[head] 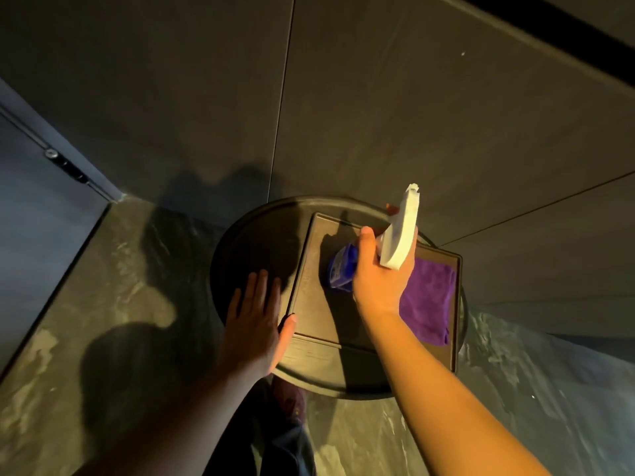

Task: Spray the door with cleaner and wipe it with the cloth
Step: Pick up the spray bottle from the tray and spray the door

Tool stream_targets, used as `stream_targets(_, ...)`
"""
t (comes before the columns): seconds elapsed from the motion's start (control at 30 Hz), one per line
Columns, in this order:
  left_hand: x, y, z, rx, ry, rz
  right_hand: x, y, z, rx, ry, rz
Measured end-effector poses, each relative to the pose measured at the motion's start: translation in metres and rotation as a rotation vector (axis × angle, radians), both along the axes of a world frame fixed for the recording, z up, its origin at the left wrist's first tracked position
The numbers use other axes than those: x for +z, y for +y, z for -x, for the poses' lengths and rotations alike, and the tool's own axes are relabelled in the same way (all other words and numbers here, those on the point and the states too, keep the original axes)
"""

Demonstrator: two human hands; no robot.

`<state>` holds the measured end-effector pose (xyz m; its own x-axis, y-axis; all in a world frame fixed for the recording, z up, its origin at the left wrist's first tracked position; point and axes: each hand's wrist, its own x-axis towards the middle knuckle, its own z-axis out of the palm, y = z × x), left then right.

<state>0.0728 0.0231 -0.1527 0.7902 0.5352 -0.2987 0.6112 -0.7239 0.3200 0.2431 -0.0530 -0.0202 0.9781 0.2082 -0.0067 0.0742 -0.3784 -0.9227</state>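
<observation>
My right hand grips a spray bottle by its neck; the bottle has a white trigger head and a blue body, and it is held just above a dark rectangular tray. A folded purple cloth lies on the right part of that tray, partly hidden by my right hand. My left hand rests flat with fingers spread on the round dark table, its thumb against the tray's left edge. The dark panelled door fills the view behind the table.
The round table stands close against the dark panels, which have a vertical seam. The marbled stone floor spreads left and right of the table. A grey wall or door with a metal fitting is at the far left. My leg and shoe are under the table's near edge.
</observation>
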Motion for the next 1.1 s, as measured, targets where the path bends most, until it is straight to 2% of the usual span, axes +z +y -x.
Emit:
stream_targets(0.23, 0.046, 0.017, 0.002, -0.030, 0.078, 0.136, 0.036, 0.004, -0.003, 0.205, -0.014, 0.093)
stream_targets(0.47, 0.160, 0.027, 0.033, 0.275, 0.078, 0.134, 0.123, 0.022, 0.018, 0.474, 0.032, 0.111)
stream_targets(0.57, 0.216, 0.029, 0.061, 0.376, 0.061, 0.060, 0.171, 0.039, 0.038, 0.572, -0.067, 0.061)
stream_targets(0.7, 0.293, 0.047, 0.109, 0.501, 0.004, -0.124, 0.238, 0.074, 0.076, 0.740, -0.007, 0.108)
stream_targets(0.87, 0.374, 0.074, 0.182, 0.691, -0.147, -0.345, 0.304, 0.128, 0.142, 0.901, -0.033, -0.043)
stream_targets(1.1, 0.493, 0.122, 0.310, 0.920, -0.128, -0.607, 0.407, 0.213, 0.260, 1.138, -0.053, -0.222)
